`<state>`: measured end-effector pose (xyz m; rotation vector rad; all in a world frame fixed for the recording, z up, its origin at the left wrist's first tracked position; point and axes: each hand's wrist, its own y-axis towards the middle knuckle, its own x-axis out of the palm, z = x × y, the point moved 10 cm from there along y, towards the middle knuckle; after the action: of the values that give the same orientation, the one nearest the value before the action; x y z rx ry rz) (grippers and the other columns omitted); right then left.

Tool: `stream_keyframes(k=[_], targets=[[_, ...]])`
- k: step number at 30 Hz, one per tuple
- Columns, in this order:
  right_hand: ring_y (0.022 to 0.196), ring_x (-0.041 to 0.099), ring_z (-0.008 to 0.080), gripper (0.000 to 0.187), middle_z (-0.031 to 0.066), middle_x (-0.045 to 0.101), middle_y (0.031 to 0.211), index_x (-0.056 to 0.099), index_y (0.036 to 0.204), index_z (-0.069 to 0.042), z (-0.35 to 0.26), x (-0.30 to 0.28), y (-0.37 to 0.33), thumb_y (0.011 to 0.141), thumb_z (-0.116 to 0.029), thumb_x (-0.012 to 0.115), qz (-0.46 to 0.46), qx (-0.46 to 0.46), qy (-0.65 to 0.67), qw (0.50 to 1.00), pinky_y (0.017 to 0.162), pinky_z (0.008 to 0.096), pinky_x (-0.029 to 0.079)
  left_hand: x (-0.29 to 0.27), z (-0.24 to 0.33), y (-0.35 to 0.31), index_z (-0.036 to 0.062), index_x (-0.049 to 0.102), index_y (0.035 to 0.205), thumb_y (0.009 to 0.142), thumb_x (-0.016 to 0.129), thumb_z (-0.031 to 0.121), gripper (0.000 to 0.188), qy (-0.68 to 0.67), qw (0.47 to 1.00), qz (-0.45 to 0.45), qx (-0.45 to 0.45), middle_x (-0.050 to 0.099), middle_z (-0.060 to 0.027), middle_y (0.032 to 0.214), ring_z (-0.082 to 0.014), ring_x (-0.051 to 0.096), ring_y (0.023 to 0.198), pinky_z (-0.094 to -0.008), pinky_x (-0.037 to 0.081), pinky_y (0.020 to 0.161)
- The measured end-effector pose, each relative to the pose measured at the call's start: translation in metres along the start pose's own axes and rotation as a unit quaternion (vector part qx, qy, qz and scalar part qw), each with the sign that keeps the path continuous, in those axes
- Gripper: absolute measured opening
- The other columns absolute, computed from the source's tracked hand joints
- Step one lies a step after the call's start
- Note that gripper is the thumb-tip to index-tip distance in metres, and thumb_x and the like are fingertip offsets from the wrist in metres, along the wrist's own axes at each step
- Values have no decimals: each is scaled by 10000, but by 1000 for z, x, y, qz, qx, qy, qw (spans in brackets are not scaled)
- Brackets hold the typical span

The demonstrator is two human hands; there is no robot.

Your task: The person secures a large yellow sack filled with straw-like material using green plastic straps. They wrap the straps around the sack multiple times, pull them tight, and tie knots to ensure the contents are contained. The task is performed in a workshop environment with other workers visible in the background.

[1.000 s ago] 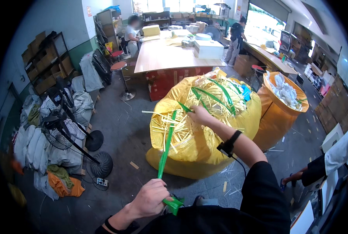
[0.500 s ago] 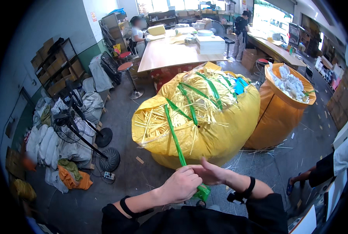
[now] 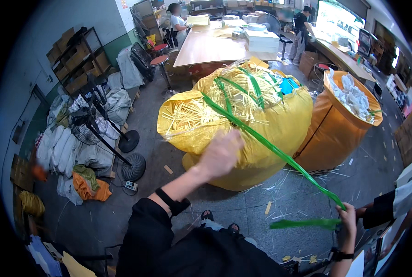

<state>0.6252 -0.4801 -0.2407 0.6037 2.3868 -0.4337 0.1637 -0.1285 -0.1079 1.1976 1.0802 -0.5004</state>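
Observation:
A large yellow sack [image 3: 275, 134] stuffed with thin pale-yellow strips [image 3: 187, 114] stands in front of me. Green plastic strapping crosses its open top. One long green plastic strap [image 3: 279, 154] runs taut from the sack's mouth down to the lower right. My right hand [image 3: 347, 218] grips it there, with a loose tail of it hanging to the left. Against the sack's near side, my left hand [image 3: 222, 152] is smeared by motion; its fingers cannot be made out.
An orange sack [image 3: 323, 134] of white plastic stands at the right. Floor fans [image 3: 134, 166] and pale sacks [image 3: 60, 150] lie to the left. Beyond is a large table [image 3: 210, 51] with paper stacks and two people. A person's dark sleeve [image 3: 379, 210] shows at the right edge.
My hands have parted. The right hand has drawn the green strap far to the lower right; the left has moved up toward the sack, off the strap. The view has shifted slightly.

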Motion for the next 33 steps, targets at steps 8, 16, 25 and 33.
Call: stream_keyframes(k=[8,16,25,33], targets=[[706,523,104,131,13,577,722,648,846,-2,89,-210,-116,880,-125,618,228,25,-127,965,625,272,417,-64,-268,-183,-11,563,1266,884,697,344,539,-159,786,-27,-597,658,-158,1066,-260,669,933,-391,536,794],[659,580,132,135,29,603,762,631,860,-36,75,-284,-219,904,-153,580,372,-21,-28,928,618,305,469,-72,-292,-162,63,655,824,978,574,175,207,-437,713,238,-494,602,40,717,-42,518,597,-227,387,538],[1086,611,388,480,226,648,1093,638,1101,-27,-84,-146,-109,667,-164,793,178,172,-476,844,896,511,469,-72,-312,-128,22,551,726,899,641,109,215,-410,811,223,-353,588,-79,1163,-100,551,951,-253,425,833],[1013,679,222,297,138,683,1104,634,1195,-19,-519,219,108,908,-90,659,-108,-284,-93,948,874,330,540,-61,-301,-147,-16,656,979,919,519,129,208,-592,728,190,-290,679,-157,1204,-180,552,1201,-318,355,1084]])
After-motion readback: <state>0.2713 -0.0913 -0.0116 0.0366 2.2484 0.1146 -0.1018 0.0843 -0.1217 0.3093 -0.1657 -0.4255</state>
